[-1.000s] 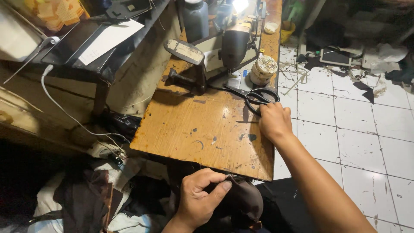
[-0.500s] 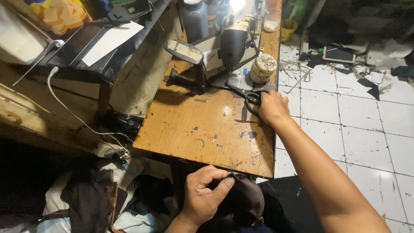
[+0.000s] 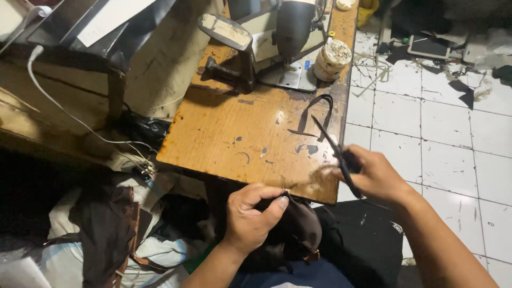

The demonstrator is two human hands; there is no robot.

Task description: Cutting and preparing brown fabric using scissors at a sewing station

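Scissors (image 3: pixel 341 154) | your right hand (image 3: pixel 376 176) has a closed grip on the handles, blades raised over the tabletop (image 3: pixel 250 133) edge | your left hand (image 3: pixel 250 218) pinches the dark fabric piece (image 3: pixel 301 229) at your lap, holding it up toward the blades.

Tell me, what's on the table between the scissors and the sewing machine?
In the head view, a curved black strap lies on the wooden table between the scissors in the right hand and the sewing machine.
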